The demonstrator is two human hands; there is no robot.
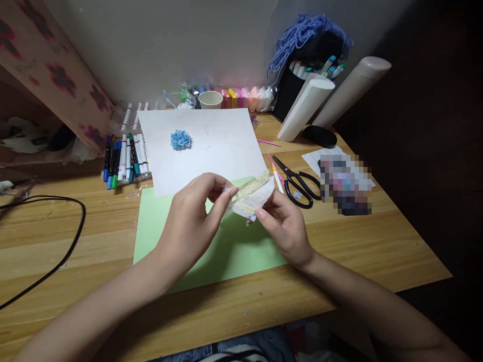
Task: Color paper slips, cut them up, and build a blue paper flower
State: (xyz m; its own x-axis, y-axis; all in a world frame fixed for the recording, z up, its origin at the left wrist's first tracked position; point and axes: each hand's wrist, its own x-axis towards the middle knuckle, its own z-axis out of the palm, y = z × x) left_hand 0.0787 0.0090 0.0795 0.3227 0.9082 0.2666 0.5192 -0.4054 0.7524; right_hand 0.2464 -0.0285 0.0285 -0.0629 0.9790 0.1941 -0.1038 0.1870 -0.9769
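Between both hands is a crumpled piece of whitish paper (252, 195) with yellow and blue stains, held above a green sheet (158, 251). My left hand (202, 208) pinches its left end between thumb and fingers. At the lower right edge, my right hand (285, 226) grips it, thumb in front. Beyond the hands lies a white sheet (222, 146), its near edge meeting the green one. A small heap of blue shreds (181, 140) sits on the white sheet. Black-handled scissors (296, 178) rest on the table, just past my right hand.
Several markers (128, 158) lie at the left of the sheets. A paper cup (210, 99) and colourful packets (241, 98) line the wall. At the back right stand a white roll (307, 108), a pale bottle (352, 90) and a black pen holder (287, 95). A black cable (81, 221) curves at left.
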